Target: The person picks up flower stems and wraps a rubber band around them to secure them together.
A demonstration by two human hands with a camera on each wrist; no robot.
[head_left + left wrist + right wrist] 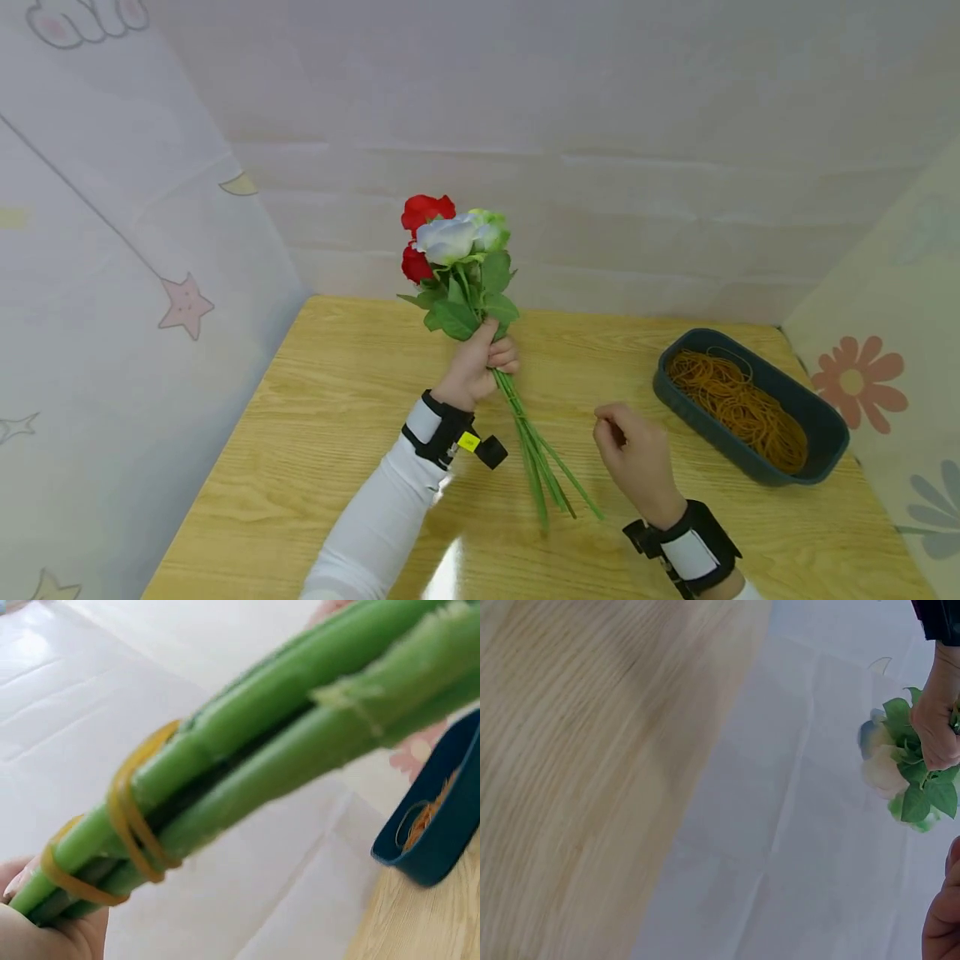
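My left hand [480, 362] grips a bouquet of artificial flowers, with red roses [427, 214], a pale blue-white rose [447, 240] and green leaves [455, 317] above the fist. Below it, the green stems [536, 454] fan out toward the lower right. Tan rubber bands [135, 817] are looped around the stems just beyond the left hand's fingers in the left wrist view. To the right of the stem ends, apart from them, my right hand [637, 454] has its fingers curled toward the thumb, and nothing shows in it.
A dark teal plastic basket [697, 417] stands at the right of the wooden table [300, 467], holding a heap of tan rubber bands [738, 408]. White printed cloth [562, 192] hangs behind the table and along both sides.
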